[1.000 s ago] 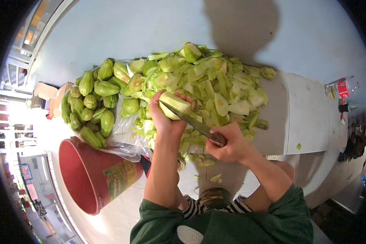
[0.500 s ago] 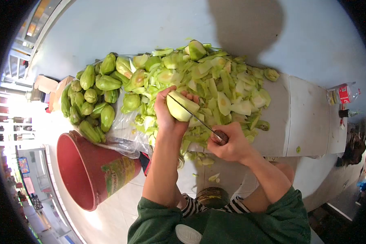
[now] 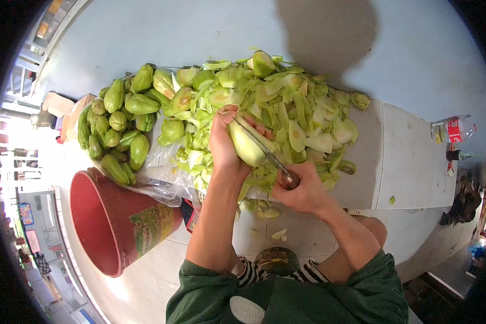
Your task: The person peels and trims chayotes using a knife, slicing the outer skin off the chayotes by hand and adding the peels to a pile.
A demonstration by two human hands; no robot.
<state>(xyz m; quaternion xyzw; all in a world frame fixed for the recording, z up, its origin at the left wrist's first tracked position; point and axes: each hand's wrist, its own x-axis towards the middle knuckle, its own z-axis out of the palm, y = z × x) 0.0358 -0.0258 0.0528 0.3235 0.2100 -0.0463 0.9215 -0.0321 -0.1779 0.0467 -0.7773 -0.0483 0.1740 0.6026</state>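
My left hand (image 3: 224, 141) is wrapped round a pale, peeled chayote (image 3: 247, 147), held above a heap of peelings. The handle of a knife (image 3: 275, 162) is gripped in my right hand (image 3: 302, 189). Its dark blade slants up and to the left, lying along the chayote's upper face. Behind and under my hands spreads the heap of green peel strips and cut pieces (image 3: 297, 135). I cannot make out how deep the blade's edge sits in the flesh.
Whole unpeeled chayotes (image 3: 113, 119) are piled on clear plastic at the left. Below them a red bucket (image 3: 137, 227) lies tipped on its side. A plastic bottle (image 3: 453, 129) is at the far right of the tiled ledge (image 3: 407, 156), along a pale wall.
The chayote has turned and shifted slightly right in my left hand. The knife blade has rolled so more of its flat shows. The whole view has shifted slightly.
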